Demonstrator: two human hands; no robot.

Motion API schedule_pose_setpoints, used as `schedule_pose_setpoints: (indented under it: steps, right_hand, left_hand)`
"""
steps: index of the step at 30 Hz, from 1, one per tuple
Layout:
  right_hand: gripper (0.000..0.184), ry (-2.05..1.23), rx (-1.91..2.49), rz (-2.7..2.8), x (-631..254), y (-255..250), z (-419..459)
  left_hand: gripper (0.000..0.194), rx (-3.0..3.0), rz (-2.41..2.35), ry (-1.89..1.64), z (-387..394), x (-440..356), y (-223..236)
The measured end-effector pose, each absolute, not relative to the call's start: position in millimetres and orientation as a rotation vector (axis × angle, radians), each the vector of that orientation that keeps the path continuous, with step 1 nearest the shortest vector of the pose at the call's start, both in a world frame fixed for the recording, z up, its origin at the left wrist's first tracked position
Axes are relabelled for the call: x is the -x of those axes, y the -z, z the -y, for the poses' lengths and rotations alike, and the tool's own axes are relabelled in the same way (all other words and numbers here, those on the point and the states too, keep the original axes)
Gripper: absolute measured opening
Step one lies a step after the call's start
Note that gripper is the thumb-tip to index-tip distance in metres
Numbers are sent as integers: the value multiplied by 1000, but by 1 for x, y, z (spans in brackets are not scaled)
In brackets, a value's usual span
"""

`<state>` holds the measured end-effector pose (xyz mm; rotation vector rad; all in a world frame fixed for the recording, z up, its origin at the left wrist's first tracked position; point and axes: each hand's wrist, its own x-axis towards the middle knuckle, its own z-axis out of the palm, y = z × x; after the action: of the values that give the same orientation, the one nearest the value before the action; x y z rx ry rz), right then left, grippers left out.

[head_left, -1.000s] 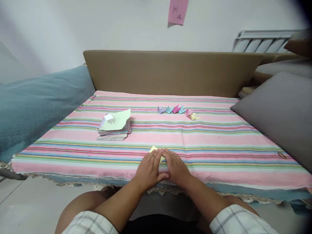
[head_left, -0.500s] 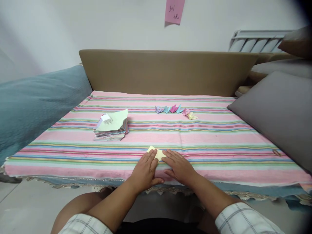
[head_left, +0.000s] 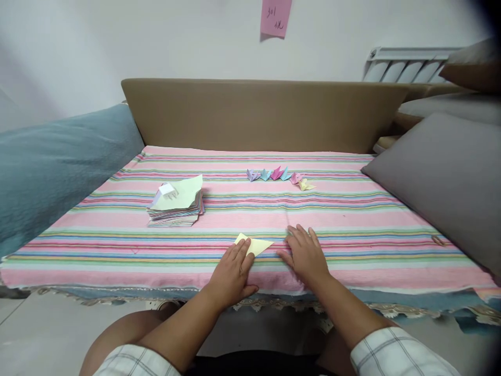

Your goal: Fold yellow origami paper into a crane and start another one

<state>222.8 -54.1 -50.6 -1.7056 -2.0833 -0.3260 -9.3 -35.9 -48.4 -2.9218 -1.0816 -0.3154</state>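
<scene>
A pale yellow folded paper [head_left: 255,244] lies near the front edge of the striped pink cloth [head_left: 344,224]. My left hand [head_left: 231,272] rests flat on its near left part, fingers stretched out. To the paper's right, and off it, my right hand [head_left: 305,253] lies palm down on the cloth with its fingers spread. Further back on the left sits a stack of coloured paper squares [head_left: 177,208] with a small white object [head_left: 167,190] on top. A row of several small folded paper figures [head_left: 276,175] lies at the back centre.
A brown padded backrest [head_left: 266,112] runs behind the cloth. A teal blanket [head_left: 50,167] lies at the left, grey cushions [head_left: 442,177] at the right. A pink note [head_left: 275,16] hangs on the wall. A small object [head_left: 437,240] lies at the cloth's right edge.
My right hand has slid off the yellow paper to the right, so more of the folded paper shows. My left hand stays pressed on it. The view has shifted slightly.
</scene>
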Motion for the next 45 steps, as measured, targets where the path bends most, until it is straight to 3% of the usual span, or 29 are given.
schedule_pose_setpoints:
  steps: [5, 9, 11, 17, 29, 45]
  right_hand:
    - [64, 197, 1126, 2396, -187, 53, 51]
    - [75, 32, 1147, 2375, -168, 62, 46]
    - [72, -33, 1199, 2322, -168, 62, 45]
    - [39, -282, 1312, 2094, -172, 55, 41]
    - [35, -274, 1379, 2132, -169, 54, 32]
    - [48, -197, 1470, 2193, -165, 48, 31]
  left_hand:
    - [73, 2932, 1074, 362, 36, 9, 49]
    - [75, 2944, 1081, 377, 36, 9, 50]
    - [69, 2935, 1091, 385, 36, 9, 51]
    - [65, 2935, 1105, 352, 37, 7, 50]
    - [66, 2894, 1136, 330, 38, 7, 52]
    - [66, 2875, 1176, 303, 39, 5, 51]
